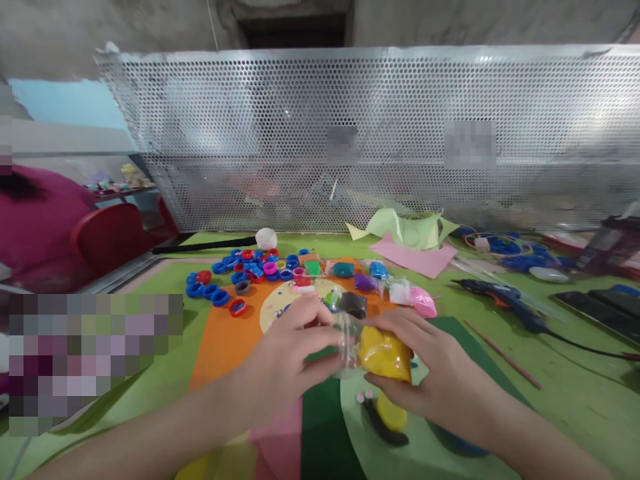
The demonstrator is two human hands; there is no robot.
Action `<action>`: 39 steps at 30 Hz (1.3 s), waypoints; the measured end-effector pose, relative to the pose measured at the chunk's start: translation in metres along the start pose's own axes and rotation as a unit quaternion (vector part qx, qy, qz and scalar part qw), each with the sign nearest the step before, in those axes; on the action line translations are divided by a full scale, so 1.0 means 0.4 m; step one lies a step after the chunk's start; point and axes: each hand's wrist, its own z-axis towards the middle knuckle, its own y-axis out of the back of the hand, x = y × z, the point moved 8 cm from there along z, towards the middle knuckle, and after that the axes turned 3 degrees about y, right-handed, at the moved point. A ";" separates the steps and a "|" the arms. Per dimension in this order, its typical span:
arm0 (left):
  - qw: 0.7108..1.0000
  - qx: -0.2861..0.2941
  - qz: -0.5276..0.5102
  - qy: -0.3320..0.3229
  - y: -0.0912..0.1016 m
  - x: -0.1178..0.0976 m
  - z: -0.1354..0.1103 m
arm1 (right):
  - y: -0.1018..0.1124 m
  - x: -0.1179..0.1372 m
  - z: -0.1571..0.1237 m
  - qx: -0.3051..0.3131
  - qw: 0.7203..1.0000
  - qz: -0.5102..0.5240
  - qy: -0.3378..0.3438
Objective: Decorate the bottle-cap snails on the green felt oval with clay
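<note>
In the head view, my right hand (430,367) is closed round a clear plastic bag of yellow modelling clay (383,352). My left hand (300,350) pinches the bag's loose clear end (347,343), to the left of the clay lump. Below them, on a pale green paper shape, lies a snail-like clay figure (387,417) with a dark body and a yellow shell; the right hand partly covers that paper. Behind the left hand is a cream paper circle (273,303) with small decorations, partly hidden.
Several coloured clay packets (367,283) and plastic rings (240,277) lie beyond my hands. Rightward are a glue gun (505,303) with a cord and a thin pink stick (503,353). Paper scraps (410,240) rest by the perforated metal panel (350,133). A person in pink (40,220) sits left.
</note>
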 end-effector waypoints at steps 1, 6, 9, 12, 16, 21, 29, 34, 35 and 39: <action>1.000 0.005 0.005 -0.004 -0.005 -0.001 0.002 | -0.002 0.001 0.001 0.004 1.000 -0.008 0.003; 0.998 0.038 0.042 -0.029 -0.028 -0.020 0.003 | -0.017 0.013 -0.002 0.030 0.996 -0.077 0.041; 0.996 0.050 0.058 -0.045 -0.036 -0.030 0.000 | -0.028 0.018 -0.006 0.051 0.991 -0.104 0.061; 0.996 0.038 0.065 -0.050 -0.037 -0.032 -0.002 | -0.031 0.016 -0.008 0.057 0.990 -0.112 0.064; 0.997 0.004 0.068 -0.047 -0.031 -0.035 -0.003 | -0.032 0.018 -0.007 0.049 0.990 -0.110 0.069; 0.996 -0.027 0.074 -0.040 -0.017 -0.041 -0.002 | -0.029 0.022 -0.006 0.042 0.991 -0.106 0.070; 0.996 -0.075 0.037 -0.030 0.008 -0.027 0.000 | -0.009 0.014 -0.006 0.021 0.995 -0.085 0.056; 0.998 -0.056 -0.003 0.031 0.008 0.002 0.009 | -0.008 0.011 -0.003 0.024 0.995 -0.083 0.049; 0.998 -0.051 -0.010 0.045 0.007 0.007 0.009 | -0.008 0.012 -0.003 0.024 0.995 -0.084 0.052; 0.998 -0.037 -0.011 0.048 -0.007 0.008 0.006 | -0.015 0.015 -0.003 0.029 0.993 -0.092 0.061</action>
